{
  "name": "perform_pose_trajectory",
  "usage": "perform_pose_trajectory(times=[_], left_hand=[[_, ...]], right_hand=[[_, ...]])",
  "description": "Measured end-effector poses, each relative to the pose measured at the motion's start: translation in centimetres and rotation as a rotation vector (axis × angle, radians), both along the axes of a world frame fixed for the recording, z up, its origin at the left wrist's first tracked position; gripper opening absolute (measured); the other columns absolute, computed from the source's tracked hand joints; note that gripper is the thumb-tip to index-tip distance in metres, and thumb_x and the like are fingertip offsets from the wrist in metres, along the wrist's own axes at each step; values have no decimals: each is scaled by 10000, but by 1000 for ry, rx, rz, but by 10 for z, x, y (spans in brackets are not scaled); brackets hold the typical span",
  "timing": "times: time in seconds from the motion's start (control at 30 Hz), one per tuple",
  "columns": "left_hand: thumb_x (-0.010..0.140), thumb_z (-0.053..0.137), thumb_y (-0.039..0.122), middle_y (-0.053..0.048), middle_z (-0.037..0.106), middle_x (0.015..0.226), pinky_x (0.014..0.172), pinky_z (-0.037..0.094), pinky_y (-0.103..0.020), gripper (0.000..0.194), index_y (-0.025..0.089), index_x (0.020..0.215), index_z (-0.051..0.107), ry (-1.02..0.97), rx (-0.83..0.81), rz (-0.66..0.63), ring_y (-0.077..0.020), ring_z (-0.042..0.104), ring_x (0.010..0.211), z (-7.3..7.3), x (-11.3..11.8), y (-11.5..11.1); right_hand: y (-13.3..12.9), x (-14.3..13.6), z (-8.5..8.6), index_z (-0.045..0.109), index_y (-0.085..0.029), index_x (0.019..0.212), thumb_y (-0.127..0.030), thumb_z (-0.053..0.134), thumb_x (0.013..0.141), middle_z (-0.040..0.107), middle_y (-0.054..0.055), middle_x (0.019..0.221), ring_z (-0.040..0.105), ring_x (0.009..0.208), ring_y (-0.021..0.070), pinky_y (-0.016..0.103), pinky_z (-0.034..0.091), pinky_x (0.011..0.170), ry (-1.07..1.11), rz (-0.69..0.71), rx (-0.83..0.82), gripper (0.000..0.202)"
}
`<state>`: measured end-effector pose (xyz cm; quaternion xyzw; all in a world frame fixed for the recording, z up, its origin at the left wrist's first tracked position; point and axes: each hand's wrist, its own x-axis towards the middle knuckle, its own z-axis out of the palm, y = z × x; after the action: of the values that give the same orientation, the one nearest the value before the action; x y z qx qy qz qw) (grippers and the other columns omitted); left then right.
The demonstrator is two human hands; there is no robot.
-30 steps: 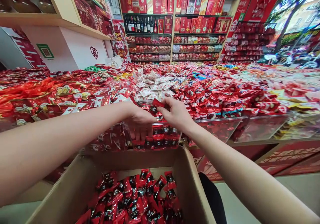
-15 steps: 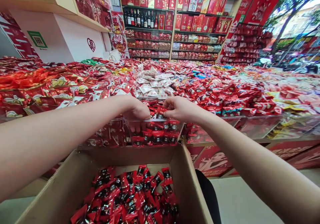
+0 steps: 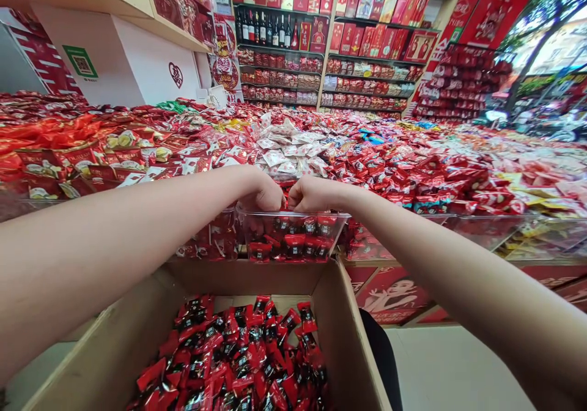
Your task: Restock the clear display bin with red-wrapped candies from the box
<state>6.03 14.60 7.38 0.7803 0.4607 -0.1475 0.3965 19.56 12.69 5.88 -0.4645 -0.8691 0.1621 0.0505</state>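
A clear plastic bin [image 3: 293,215] at the counter's front edge holds small wrapped candies [image 3: 294,247] in red and black. My left hand [image 3: 268,196] reaches over its rim, bent at the wrist, with the thumb side showing. Its other fingers go down inside the bin and are mostly hidden. Close beside it, almost touching, my right hand [image 3: 312,194] has its fingers curled in over the candies; what they hold, if anything, is hidden. Below the bin, an open cardboard box [image 3: 351,331] contains a heap of the same red and black candies [image 3: 243,362].
White packets [image 3: 288,142] lie behind the bin. Durian-labelled packets [image 3: 128,157] are piled at left, and red packets [image 3: 389,166] at right. Shelves with bottles [image 3: 263,32] and gift boxes stand at the back. Light floor [image 3: 431,362] shows right of the box.
My hands have drawn closer together over the bin. The right hand's fingers have curled in more, and the left hand's fingers show less. The view has shifted slightly.
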Motion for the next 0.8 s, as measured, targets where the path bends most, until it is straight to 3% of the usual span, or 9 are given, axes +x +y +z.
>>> perform_pose_trajectory(times=[0.17, 0.33, 0.57, 0.8], left_hand=[[589, 578, 111, -36, 663, 568, 591, 476, -360, 260, 168, 828, 660, 64, -122, 50, -251, 626, 703, 3, 3, -1], [552, 608, 91, -36, 661, 563, 599, 482, -378, 272, 168, 808, 657, 83, -141, 69, -251, 623, 658, 0, 2, 2], [602, 558, 139, -39, 655, 573, 592, 467, -362, 221, 174, 794, 661, 131, -78, 57, -252, 619, 716, 2, 3, 0], [541, 581, 192, -74, 682, 628, 599, 463, -416, 325, 201, 860, 645, 196, 57, 41, -296, 622, 702, 5, 7, 0]], right_hand=[[2, -6, 7, 615, -139, 657, -188, 487, 557, 505, -14, 547, 382, 498, 72, 200, 303, 467, -38, -15, 27, 169], [5, -4, 3, 611, -147, 658, -215, 492, 574, 484, -25, 538, 376, 495, 68, 194, 305, 464, 22, 0, -35, 161], [10, -10, -2, 630, -162, 684, -311, 582, 559, 574, -3, 612, 427, 538, 92, 215, 322, 499, -108, 52, -41, 200], [9, -10, 3, 649, -168, 774, -360, 614, 536, 573, -10, 610, 429, 535, 96, 209, 329, 484, -140, 98, -50, 308]])
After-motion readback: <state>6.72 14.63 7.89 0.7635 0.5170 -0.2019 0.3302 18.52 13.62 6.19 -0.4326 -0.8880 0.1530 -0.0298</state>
